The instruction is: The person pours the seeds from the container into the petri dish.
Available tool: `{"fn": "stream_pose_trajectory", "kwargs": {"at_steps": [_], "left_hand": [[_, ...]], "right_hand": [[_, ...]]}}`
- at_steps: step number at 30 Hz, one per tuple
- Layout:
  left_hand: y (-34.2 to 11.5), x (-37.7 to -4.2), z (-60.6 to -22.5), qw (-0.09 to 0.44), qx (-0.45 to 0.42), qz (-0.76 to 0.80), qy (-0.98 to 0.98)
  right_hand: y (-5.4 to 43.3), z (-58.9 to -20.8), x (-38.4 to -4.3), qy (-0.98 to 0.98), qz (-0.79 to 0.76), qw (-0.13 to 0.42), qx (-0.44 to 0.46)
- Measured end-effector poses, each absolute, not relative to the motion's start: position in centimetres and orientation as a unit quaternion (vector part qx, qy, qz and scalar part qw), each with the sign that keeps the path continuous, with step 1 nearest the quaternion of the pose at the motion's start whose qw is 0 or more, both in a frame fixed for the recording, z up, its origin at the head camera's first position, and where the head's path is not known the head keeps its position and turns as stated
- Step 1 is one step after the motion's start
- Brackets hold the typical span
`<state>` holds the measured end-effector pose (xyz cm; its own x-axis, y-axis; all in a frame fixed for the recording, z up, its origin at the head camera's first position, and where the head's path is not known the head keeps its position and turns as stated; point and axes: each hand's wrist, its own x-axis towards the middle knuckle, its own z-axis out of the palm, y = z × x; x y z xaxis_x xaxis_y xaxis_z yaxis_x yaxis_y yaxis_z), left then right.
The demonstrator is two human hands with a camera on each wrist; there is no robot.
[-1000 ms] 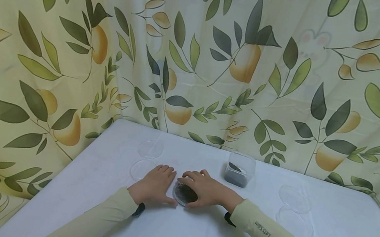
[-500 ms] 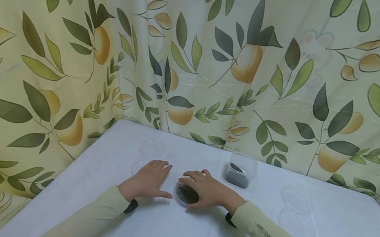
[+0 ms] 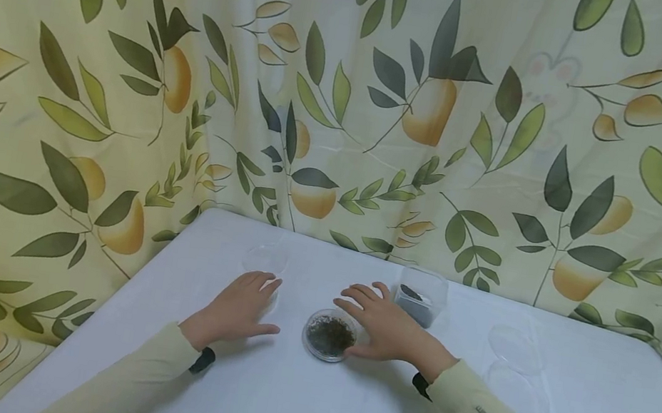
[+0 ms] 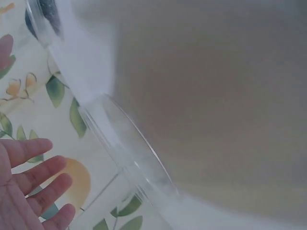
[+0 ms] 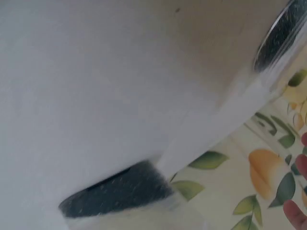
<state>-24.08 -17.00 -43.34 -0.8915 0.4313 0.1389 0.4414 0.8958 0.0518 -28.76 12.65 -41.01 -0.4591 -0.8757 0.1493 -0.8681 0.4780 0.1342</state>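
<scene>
A round clear petri dish [image 3: 330,335] with dark grainy material spread inside lies on the white table between the two hands. My right hand [image 3: 386,325] is just right of it, fingers spread and apart, thumb tip close by the dish's right rim. Off to the left, my left hand [image 3: 237,307] is held palm down with its thumb stretched out, holding nothing. It hides most of a clear round dish part [image 3: 272,304] behind it. The left wrist view has that part's clear rim [image 4: 132,143] near the left fingers [image 4: 45,172].
Behind my right hand stands a clear square box [image 3: 421,296] partly filled with dark grains. A clear round dish part [image 3: 264,257] lies at the back left. On the right lie two more, a farther one [image 3: 515,349] and a nearer one [image 3: 516,393]. A patterned curtain [image 3: 349,94] borders the table.
My right hand has let go of the petri dish and drawn back to the right. My left hand has moved away from the dish toward the left. The dish stays in place.
</scene>
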Motion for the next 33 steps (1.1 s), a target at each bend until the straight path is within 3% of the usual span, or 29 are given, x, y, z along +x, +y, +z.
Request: {"fn": "stream_pose_trajectory", "kwargs": {"at_steps": [9,14,20,33], "left_hand": [[-19.4,-24.2,-43.0,0.065,-0.207,-0.026,-0.976],[-20.8,-24.5,-43.4,0.072,-0.194,-0.006,-0.978],[-21.9,-24.8,-43.4,0.080,-0.186,-0.001,-0.979],[-22.2,-25.5,-44.1,0.076,-0.183,-0.035,-0.980]], "right_hand": [[16.0,-39.5,-29.8,-0.870,0.025,0.182,0.458],[17.8,-38.9,-30.6,-0.881,0.065,0.198,0.424],[19.9,-38.7,-31.8,-0.905,0.094,0.185,0.370],[23.4,-40.1,-33.8,-0.946,0.187,0.089,0.248]]}}
